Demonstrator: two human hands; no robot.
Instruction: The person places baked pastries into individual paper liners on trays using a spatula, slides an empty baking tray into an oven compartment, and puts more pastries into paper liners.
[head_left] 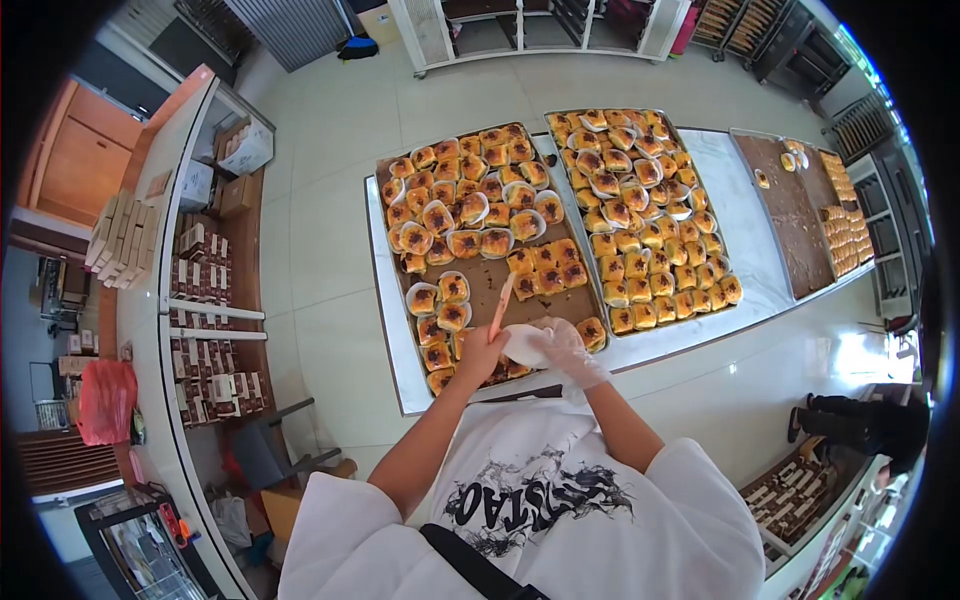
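Observation:
My left hand (480, 352) is shut on an orange spatula (501, 305) that points up over the near tray (392, 165). My right hand (568, 348), in a clear glove, holds a white paper cup (524, 345) beside it. Both hands hover over the tray's front edge, next to a glazed bun (590, 330). This brown-lined tray carries several buns (470, 210) with dark topping, some of them in white paper cups. A second tray (557, 120) to its right is packed with buns (640, 210).
The trays rest on a white table (745, 240). A third tray (790, 225), mostly bare, and another tray of buns (848, 225) lie further right. A shelf counter with boxes (205, 330) runs along the left. A dark-clothed person (865, 420) is at the right.

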